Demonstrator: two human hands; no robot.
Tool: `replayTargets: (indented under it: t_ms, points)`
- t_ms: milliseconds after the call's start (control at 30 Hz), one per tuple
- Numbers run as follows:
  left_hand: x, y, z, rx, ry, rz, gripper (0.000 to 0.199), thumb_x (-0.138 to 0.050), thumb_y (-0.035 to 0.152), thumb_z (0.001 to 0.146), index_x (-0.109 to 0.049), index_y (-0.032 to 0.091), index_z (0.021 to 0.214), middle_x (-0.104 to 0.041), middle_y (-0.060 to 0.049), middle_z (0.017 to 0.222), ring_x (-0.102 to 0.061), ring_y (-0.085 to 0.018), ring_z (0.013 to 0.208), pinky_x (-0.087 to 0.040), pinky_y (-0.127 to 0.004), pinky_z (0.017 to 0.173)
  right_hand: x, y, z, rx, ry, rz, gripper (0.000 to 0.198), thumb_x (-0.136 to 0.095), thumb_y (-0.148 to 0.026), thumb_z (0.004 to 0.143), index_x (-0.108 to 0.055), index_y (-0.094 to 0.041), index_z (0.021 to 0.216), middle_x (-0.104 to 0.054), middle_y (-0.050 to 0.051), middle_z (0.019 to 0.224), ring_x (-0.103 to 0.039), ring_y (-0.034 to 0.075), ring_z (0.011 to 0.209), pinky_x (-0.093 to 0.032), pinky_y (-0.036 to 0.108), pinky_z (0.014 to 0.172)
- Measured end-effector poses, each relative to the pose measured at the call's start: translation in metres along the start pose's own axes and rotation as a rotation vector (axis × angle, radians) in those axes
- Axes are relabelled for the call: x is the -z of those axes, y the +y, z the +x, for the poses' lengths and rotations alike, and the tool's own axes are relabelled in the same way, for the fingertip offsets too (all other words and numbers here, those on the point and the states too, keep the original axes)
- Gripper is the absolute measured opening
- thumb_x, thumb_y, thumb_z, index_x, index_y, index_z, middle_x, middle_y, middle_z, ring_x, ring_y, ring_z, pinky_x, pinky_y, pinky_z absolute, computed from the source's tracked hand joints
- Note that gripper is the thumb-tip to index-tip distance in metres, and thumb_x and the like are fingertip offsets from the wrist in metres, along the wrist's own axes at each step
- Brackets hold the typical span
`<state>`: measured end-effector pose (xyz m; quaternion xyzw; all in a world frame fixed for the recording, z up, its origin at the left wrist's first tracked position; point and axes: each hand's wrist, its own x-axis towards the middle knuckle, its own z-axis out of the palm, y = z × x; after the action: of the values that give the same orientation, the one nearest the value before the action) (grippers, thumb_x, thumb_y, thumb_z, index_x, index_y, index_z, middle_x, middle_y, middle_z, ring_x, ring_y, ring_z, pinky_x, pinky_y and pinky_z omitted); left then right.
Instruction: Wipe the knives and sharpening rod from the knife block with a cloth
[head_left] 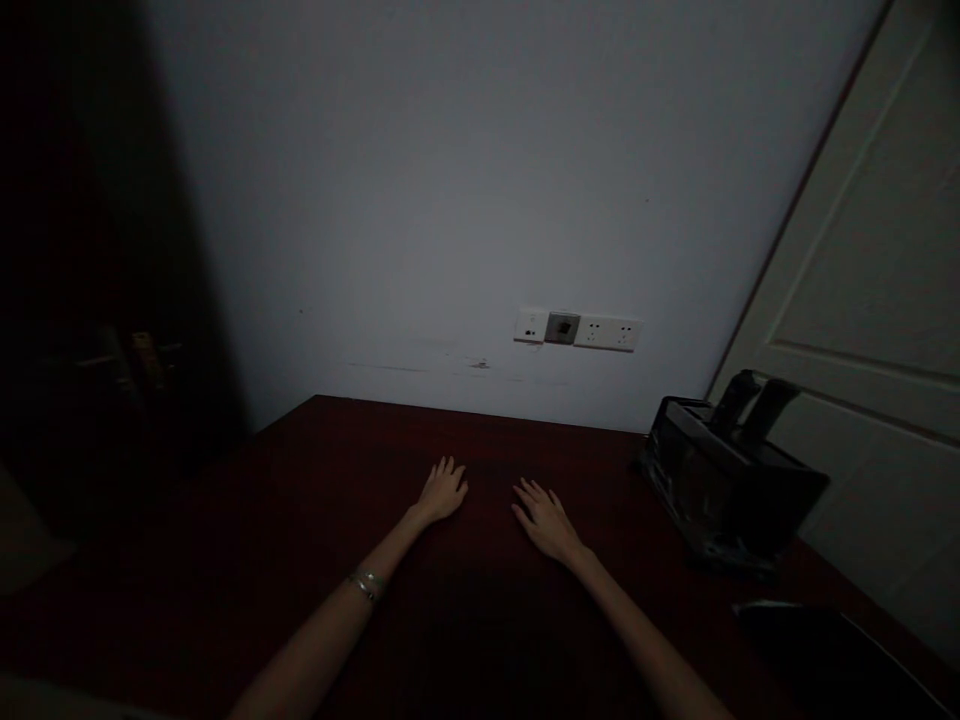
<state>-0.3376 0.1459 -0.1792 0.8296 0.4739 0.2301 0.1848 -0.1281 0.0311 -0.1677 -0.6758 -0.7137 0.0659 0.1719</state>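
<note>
My left hand (443,490) lies palm down on a dark reddish-brown table (360,440), its fingers stretched out toward the wall. A silvery bracelet (367,584) circles the left wrist. To the right, separated by a short stretch of tabletop, my right hand (546,521) rests palm down as well, with the fingers spread. Neither hand holds anything. Dim light hides the finer detail of the tabletop.
A black box-like thing (727,480) with two upright pieces on top stands at the table's right. Nearer lies a dark flat object (832,655). Wall sockets (577,329) sit above the back edge. A pale panelled door (870,300) is at right, a dark door (82,430) at left.
</note>
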Motion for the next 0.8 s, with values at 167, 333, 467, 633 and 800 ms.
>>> replayTargets:
  t_ms: [167, 333, 467, 633, 800]
  points:
    - [-0.0028, 0.0011, -0.0026, -0.047, -0.014, 0.091, 0.048, -0.038, 0.036, 0.082, -0.047, 0.015, 0.124, -0.031, -0.014, 0.141, -0.016, -0.028, 0.133, -0.011, -0.042, 0.107, -0.0031, 0.0001, 0.0004, -0.001, 0.017, -0.033, 0.049, -0.028, -0.039, 0.088, -0.042, -0.018, 0.13, -0.035, 0.009, 0.141, -0.025, 0.023, 0.132, -0.015, 0.044, 0.106]
    - [-0.0037, 0.0013, -0.0044, -0.064, -0.007, 0.14, 0.049, -0.035, 0.036, 0.084, -0.046, 0.013, 0.126, -0.031, -0.015, 0.14, -0.017, -0.028, 0.133, -0.011, -0.041, 0.107, -0.0055, 0.002, 0.0004, -0.002, 0.041, -0.04, 0.049, -0.028, -0.038, 0.088, -0.043, -0.018, 0.13, -0.036, 0.009, 0.14, -0.027, 0.023, 0.131, -0.017, 0.044, 0.106]
    - [-0.003, 0.0009, -0.0049, -0.069, -0.016, 0.181, 0.051, -0.033, 0.037, 0.085, -0.044, 0.012, 0.128, -0.032, -0.015, 0.14, -0.018, -0.029, 0.133, -0.013, -0.041, 0.106, -0.0068, 0.0029, 0.0006, 0.002, 0.049, -0.047, 0.048, -0.028, -0.038, 0.088, -0.044, -0.019, 0.129, -0.037, 0.009, 0.139, -0.028, 0.023, 0.13, -0.017, 0.043, 0.105]
    - [-0.0021, 0.0005, -0.0039, -0.081, -0.032, 0.234, 0.052, -0.03, 0.038, 0.087, -0.041, 0.012, 0.13, -0.03, -0.016, 0.141, -0.018, -0.028, 0.133, -0.014, -0.041, 0.106, -0.0058, 0.0027, 0.0002, 0.008, 0.051, -0.053, 0.048, -0.028, -0.038, 0.088, -0.044, -0.018, 0.129, -0.037, 0.009, 0.139, -0.028, 0.023, 0.13, -0.017, 0.043, 0.106]
    - [-0.0016, 0.0004, -0.0025, -0.083, -0.06, 0.285, 0.052, -0.03, 0.037, 0.087, -0.04, 0.011, 0.13, -0.029, -0.017, 0.141, -0.019, -0.029, 0.132, -0.016, -0.043, 0.105, -0.0046, 0.0012, -0.0004, -0.011, 0.031, -0.068, 0.048, -0.028, -0.037, 0.088, -0.044, -0.018, 0.129, -0.036, 0.008, 0.14, -0.027, 0.022, 0.131, -0.016, 0.042, 0.106]
